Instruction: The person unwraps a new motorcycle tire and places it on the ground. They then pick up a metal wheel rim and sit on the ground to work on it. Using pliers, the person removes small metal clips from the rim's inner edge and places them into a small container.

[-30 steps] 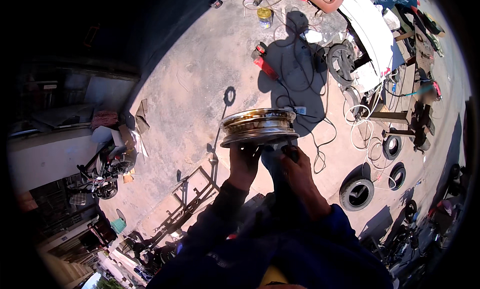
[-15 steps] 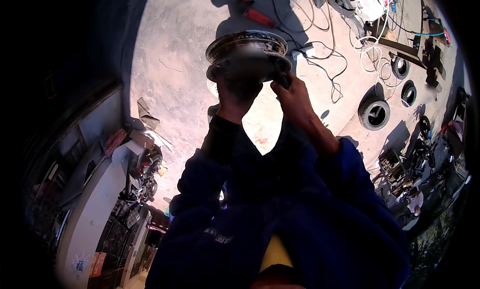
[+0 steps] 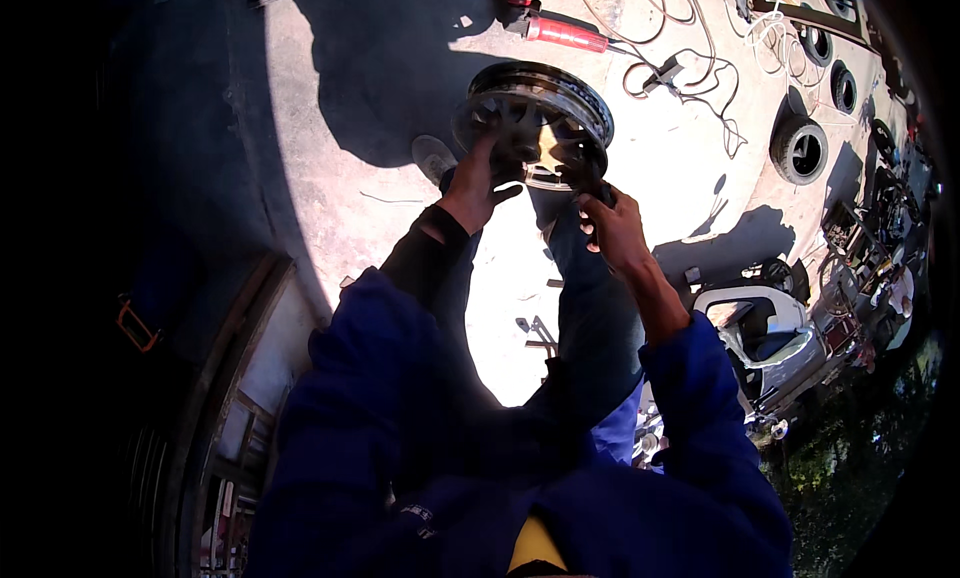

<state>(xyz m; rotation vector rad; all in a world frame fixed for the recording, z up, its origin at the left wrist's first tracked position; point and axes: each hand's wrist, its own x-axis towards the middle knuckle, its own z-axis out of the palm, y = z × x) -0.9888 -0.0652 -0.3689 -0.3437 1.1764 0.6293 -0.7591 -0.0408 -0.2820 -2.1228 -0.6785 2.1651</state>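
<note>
A metal wheel rim [image 3: 590, 96] with spokes is held out in front of me, tilted, with sunlight showing between its spokes. My left hand [image 3: 474, 190] grips its lower left side, the fingers reaching up over the spokes and the thumb spread apart; the fingertips are in shadow. At the lower right edge, my right hand [image 3: 614, 226] is closed round a short dark piece [image 3: 605, 193] that meets the rim. Its kind is too dark to make out.
Beyond the rim lies a red corded power tool [image 3: 568, 34] like an angle grinder, with looping cables [image 3: 690, 78]. Tyres [image 3: 800, 150] lie at right, near a white vehicle body part [image 3: 755, 313]. A dark metal piece [image 3: 540, 333] is on the ground between my legs.
My view has turned, so the ground things sit elsewhere in it. The wheel rim has shifted right and tipped, showing its spokes. My left hand's thumb now stands apart.
</note>
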